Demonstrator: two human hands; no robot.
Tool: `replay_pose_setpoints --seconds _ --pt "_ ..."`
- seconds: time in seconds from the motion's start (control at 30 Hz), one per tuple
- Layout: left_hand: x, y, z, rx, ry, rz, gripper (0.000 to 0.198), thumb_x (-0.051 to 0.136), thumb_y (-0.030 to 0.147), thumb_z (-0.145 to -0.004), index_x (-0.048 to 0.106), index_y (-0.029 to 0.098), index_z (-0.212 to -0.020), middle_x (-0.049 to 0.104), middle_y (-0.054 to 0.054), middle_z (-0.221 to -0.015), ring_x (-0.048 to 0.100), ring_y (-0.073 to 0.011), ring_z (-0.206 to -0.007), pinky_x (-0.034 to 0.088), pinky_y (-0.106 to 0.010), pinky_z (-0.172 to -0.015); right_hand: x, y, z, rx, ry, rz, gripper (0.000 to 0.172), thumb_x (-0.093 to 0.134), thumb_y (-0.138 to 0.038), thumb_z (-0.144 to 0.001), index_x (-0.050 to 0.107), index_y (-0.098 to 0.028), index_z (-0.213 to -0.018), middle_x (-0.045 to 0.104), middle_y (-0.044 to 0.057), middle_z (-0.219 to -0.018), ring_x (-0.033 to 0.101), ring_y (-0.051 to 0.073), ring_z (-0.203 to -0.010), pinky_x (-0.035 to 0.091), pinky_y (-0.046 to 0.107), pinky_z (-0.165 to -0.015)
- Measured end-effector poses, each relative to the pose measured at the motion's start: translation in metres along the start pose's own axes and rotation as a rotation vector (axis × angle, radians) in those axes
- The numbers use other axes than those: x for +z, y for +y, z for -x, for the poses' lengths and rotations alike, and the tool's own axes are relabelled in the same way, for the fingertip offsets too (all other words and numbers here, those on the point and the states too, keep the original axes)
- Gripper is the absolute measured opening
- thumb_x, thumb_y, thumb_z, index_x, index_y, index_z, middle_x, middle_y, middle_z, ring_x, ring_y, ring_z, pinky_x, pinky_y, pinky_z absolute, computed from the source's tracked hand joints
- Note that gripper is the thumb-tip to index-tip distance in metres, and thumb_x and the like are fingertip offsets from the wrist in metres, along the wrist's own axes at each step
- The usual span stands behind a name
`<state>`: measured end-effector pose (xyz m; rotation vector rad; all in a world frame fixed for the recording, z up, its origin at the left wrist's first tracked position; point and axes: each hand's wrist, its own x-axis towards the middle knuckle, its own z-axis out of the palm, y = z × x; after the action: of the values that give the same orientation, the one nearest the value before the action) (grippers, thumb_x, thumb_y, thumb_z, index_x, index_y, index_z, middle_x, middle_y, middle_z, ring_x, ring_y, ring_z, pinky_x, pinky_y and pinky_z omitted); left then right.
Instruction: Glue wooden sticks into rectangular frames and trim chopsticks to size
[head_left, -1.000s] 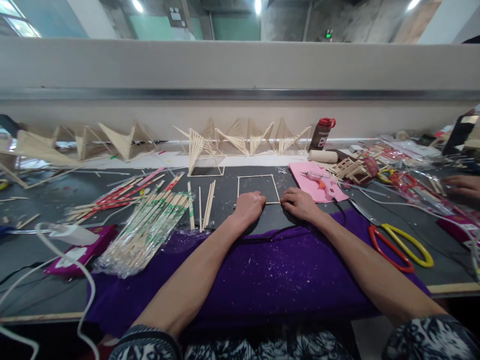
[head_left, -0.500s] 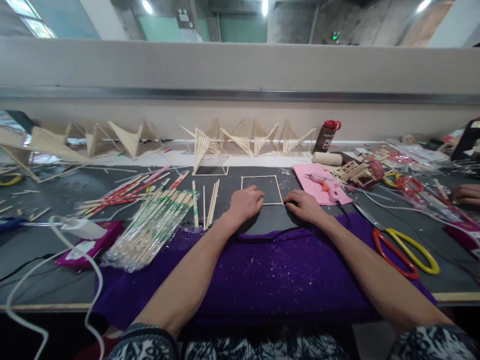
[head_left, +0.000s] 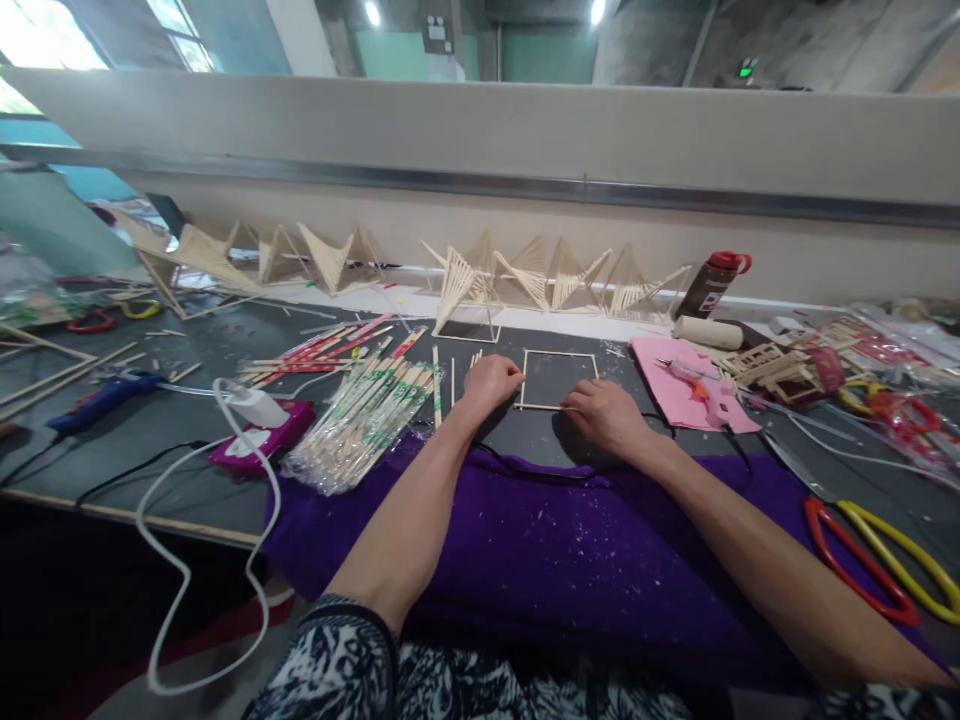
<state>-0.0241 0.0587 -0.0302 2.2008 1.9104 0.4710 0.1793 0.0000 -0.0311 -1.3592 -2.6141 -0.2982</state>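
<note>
- Left hand (head_left: 493, 385) shifted left off stick frame (head_left: 559, 353), now over loose sticks (head_left: 476, 358).
- Right hand (head_left: 609, 415) moved left, now covering frame's near right corner.
- View swung left; blue corded tool (head_left: 105, 400) more visible.

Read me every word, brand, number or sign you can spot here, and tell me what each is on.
No text reads clearly.
Dark bottle with a red cap: white mark, perhaps a letter, too blurred.
Green lit sign high at the back: too small.
Bagged sticks: green print, too small.
Red-marked wrappers: any lettering is too blurred.
Purple box with the white plug: pale patch, nothing legible.
</note>
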Motion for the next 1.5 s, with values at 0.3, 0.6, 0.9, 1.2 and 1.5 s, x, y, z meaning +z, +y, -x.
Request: replay_pose_setpoints --seconds 0.3,0.6,0.9,1.2,1.5 --pt "0.004 0.007 -0.003 -0.108 -0.119 -0.081 0.032 0.064 0.044 -0.061 0.072 0.023 -0.084 0.070 -0.008 -0.089 0.062 -0.0205 -0.086 0.046 -0.026 -0.073 0.016 -0.014 -0.027 0.041 -0.053 0.008 0.025 0.045 -0.034 -0.087 0.067 -0.022 -0.090 0.062 0.008 -0.088 0.052 0.020 -0.085 0.032 0.028 -0.067" --pt "0.005 0.009 -0.004 -0.133 -0.109 -0.090 0.033 0.062 0.033 -0.063 0.070 0.017 -0.091 0.068 -0.013 -0.094 0.062 -0.0233 -0.089 0.049 -0.028 -0.073 0.021 -0.007 -0.020 0.051 -0.006 -0.004 0.025 0.043 -0.030 -0.088 0.068 -0.022 -0.086 0.062 0.006 -0.085 0.052 0.017 -0.080 0.030 0.027 -0.065" --pt "0.004 0.006 -0.007 -0.167 -0.140 -0.029 0.034 0.063 0.034 -0.061 0.070 0.016 -0.089 0.068 -0.014 -0.094 0.062 -0.0241 -0.090 0.048 -0.029 -0.073 0.023 -0.003 -0.014 0.055 -0.023 -0.011 0.026 0.043 -0.031 -0.088 0.068 -0.023 -0.087 0.062 0.006 -0.086 0.053 0.018 -0.081 0.030 0.028 -0.066" --pt "0.005 0.006 -0.006 -0.143 -0.128 -0.033 0.034 0.063 0.039 -0.062 0.071 0.018 -0.088 0.069 -0.011 -0.092 0.062 -0.0226 -0.089 0.047 -0.028 -0.074 0.024 -0.004 -0.015 0.073 -0.045 -0.023 0.027 0.043 -0.032 -0.088 0.068 -0.022 -0.087 0.062 0.007 -0.087 0.052 0.018 -0.081 0.030 0.029 -0.066" --pt "0.007 0.003 -0.007 -0.107 -0.118 -0.013 0.032 0.059 0.039 -0.067 0.071 0.019 -0.088 0.069 -0.011 -0.090 0.062 -0.0207 -0.087 0.047 -0.027 -0.075 0.022 -0.006 -0.014 0.060 -0.026 0.017 0.029 0.042 -0.032 -0.088 0.069 -0.023 -0.087 0.063 0.008 -0.086 0.052 0.020 -0.081 0.030 0.030 -0.067"
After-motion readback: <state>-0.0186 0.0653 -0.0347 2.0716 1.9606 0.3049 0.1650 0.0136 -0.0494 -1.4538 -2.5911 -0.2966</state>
